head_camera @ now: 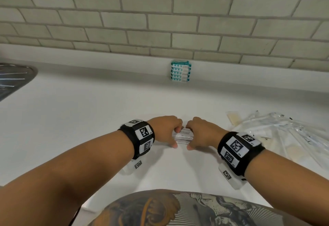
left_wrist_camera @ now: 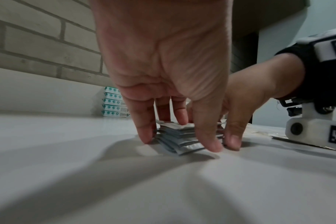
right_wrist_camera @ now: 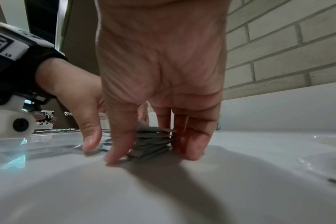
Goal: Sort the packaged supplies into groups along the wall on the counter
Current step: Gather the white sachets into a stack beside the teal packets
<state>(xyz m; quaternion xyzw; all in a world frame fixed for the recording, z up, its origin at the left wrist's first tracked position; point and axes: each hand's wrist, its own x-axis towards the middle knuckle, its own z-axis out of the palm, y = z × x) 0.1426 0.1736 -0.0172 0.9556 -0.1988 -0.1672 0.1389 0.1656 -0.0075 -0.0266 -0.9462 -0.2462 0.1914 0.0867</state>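
A small stack of white and grey sachets lies on the white counter in front of me. My left hand grips its left side, thumb at the near edge and fingers at the far edge. My right hand holds the right side the same way. The left wrist view shows the stack fanned unevenly between thumb and fingers. It looks just as uneven in the right wrist view, where the stack sits under my right hand. A stack of teal packets stands against the wall.
A loose pile of clear-wrapped supplies covers the counter to the right. A metal sink drainer is at the far left. The tiled wall runs along the back of the counter.
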